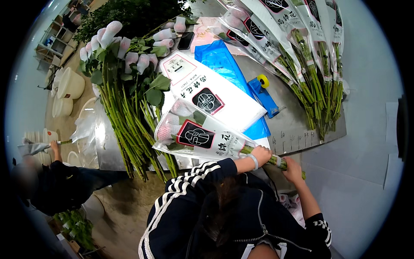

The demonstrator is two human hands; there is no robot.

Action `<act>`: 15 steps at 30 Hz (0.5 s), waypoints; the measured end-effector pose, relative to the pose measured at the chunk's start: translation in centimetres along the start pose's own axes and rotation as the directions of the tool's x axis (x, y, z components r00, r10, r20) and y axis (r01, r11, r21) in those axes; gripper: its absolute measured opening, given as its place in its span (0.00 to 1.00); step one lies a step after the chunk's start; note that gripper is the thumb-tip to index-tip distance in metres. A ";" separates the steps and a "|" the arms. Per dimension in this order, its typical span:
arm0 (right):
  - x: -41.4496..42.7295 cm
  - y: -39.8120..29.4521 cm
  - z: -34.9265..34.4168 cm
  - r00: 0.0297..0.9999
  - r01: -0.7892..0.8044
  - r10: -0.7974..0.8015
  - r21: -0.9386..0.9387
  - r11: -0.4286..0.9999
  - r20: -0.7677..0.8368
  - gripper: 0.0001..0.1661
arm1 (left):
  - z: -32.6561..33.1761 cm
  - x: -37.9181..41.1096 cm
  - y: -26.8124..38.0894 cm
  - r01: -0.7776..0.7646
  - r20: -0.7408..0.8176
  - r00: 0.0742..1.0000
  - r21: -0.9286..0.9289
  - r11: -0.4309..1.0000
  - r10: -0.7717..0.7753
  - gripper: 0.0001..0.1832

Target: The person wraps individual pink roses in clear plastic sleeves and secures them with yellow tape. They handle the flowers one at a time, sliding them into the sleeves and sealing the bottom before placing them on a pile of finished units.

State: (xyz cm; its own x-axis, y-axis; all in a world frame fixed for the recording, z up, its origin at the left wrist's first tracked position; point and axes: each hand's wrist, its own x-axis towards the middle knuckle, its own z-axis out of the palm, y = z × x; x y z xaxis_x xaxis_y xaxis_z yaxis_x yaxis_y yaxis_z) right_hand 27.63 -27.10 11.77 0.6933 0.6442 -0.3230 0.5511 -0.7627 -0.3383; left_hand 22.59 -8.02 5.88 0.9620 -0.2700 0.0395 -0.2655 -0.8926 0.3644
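A wrapped bouquet (194, 136) lies slantwise across the table's front, its flower heads in pink and white foam nets inside a printed plastic sleeve. My left hand (262, 154) grips its green stems (247, 149) just below the sleeve's narrow end. Lower down, my right hand (292, 170) is closed around the stem ends, partly hiding them. Between both hands a pale band (278, 161) circles the stems. Behind the bouquet is a stack of flat printed sleeves (210, 87), resting partly on blue plastic film (220, 58).
Loose netted flowers (129, 106) overhang the metal table's (288, 129) front left. A blue tape dispenser (263, 95) with yellow tape stands right of the sleeves. Several wrapped bouquets (300, 61) lie back right. A phone (186, 41) lies farther back. Another person (61, 184) works at left.
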 end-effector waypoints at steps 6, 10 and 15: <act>-0.8 1.0 0.3 0.980 -0.001 0.005 0.023 1.000 -0.197 0.15 | -0.9 0.2 0.4 -0.007 -0.133 0.991 0.014 1.000 0.009 0.04; 0.3 2.9 0.6 0.967 0.073 -0.049 0.086 0.994 -0.251 0.17 | -1.6 1.0 0.6 0.009 -0.190 0.982 0.077 0.997 0.006 0.04; 4.5 6.3 -0.6 0.973 0.225 -0.216 0.147 0.963 -0.074 0.22 | 0.1 3.9 -0.3 0.161 -0.002 0.987 0.078 0.984 -0.161 0.04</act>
State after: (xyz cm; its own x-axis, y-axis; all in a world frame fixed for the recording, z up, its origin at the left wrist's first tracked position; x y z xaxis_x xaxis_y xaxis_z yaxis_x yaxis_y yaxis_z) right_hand 34.51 -29.10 8.74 0.5902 0.7879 -0.1755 0.6185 -0.5811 -0.5289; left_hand 26.37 -8.84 5.81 0.9924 -0.1220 -0.0178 -0.1115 -0.9497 0.2926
